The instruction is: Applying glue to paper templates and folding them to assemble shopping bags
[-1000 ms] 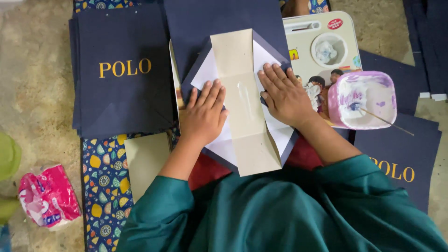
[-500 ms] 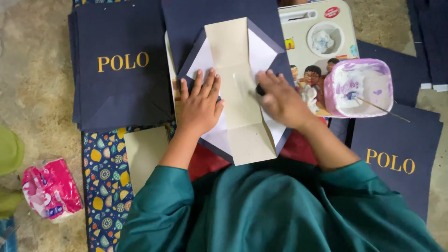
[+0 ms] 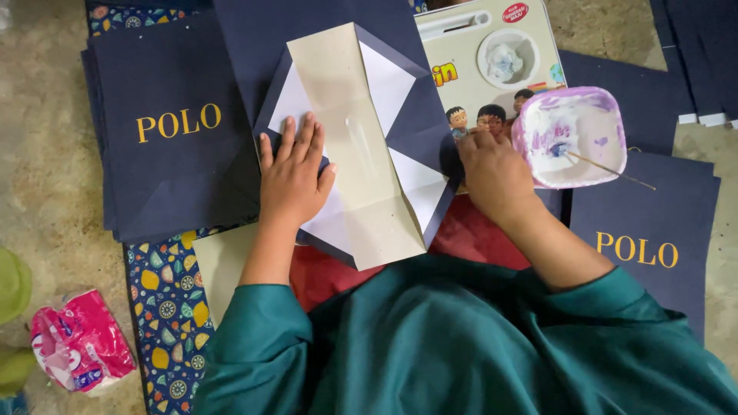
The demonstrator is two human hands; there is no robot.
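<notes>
A navy paper bag bottom (image 3: 415, 138) lies folded open before me, white inside, with a beige card strip (image 3: 350, 146) laid along its middle and a streak of glue on the strip. My left hand (image 3: 292, 173) presses flat on the bag's left flap, fingers spread. My right hand (image 3: 496, 173) rests off the bag's right edge, beside a pink tub of white glue (image 3: 569, 138) with a thin stick in it. What its fingers hold is hidden.
A stack of navy printed sheets (image 3: 169, 131) lies at the left, another navy sheet (image 3: 653, 238) at the right. A cartoon-printed board (image 3: 477, 65) sits behind the tub. A patterned cloth (image 3: 165, 300) and a pink wrapper (image 3: 77, 342) lie at lower left on the stone floor.
My right hand has left the card strip and moved right to the glue tub. My left hand has stayed pressing on the bag.
</notes>
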